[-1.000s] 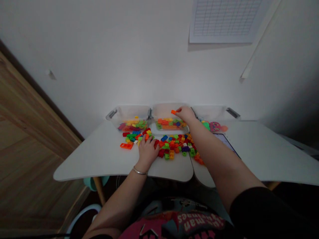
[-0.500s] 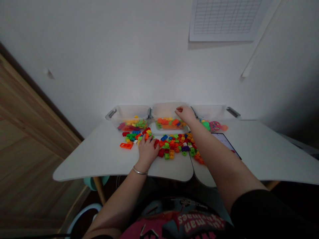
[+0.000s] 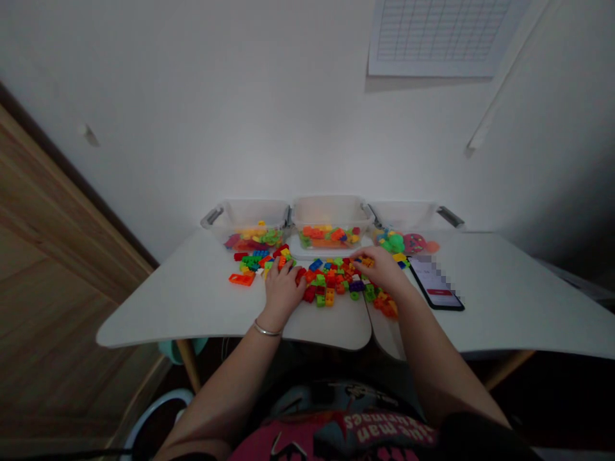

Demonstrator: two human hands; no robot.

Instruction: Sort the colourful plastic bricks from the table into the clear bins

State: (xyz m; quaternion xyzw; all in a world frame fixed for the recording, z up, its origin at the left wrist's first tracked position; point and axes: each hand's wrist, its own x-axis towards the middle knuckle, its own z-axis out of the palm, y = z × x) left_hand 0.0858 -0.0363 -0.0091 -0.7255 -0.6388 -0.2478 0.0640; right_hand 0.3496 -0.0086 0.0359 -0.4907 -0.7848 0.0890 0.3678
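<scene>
Colourful toy building bricks (image 3: 331, 280) lie in a loose heap across the table in front of me. My left hand (image 3: 283, 285) rests on the left part of the heap, fingers spread over red and orange bricks. No brick is clearly gripped in it. At the heap's right side, my right hand (image 3: 382, 269) reaches in with its fingers stretched out. An orange-yellow brick (image 3: 368, 262) shows just under these fingers. Farther left lies a flat orange piece (image 3: 241, 279), apart from both hands.
Against the wall stand three clear plastic bins: a left bin (image 3: 257, 208) and a middle bin (image 3: 331, 203) with bricks, and a right bin (image 3: 408, 210) with rounder toys. A phone (image 3: 437, 285) lies right of my right hand. Two white tabletops (image 3: 192, 301) meet at a seam.
My right hand has come down from above the middle bin to the right side of the brick heap, uncovering the phone. My left hand stays on the heap.
</scene>
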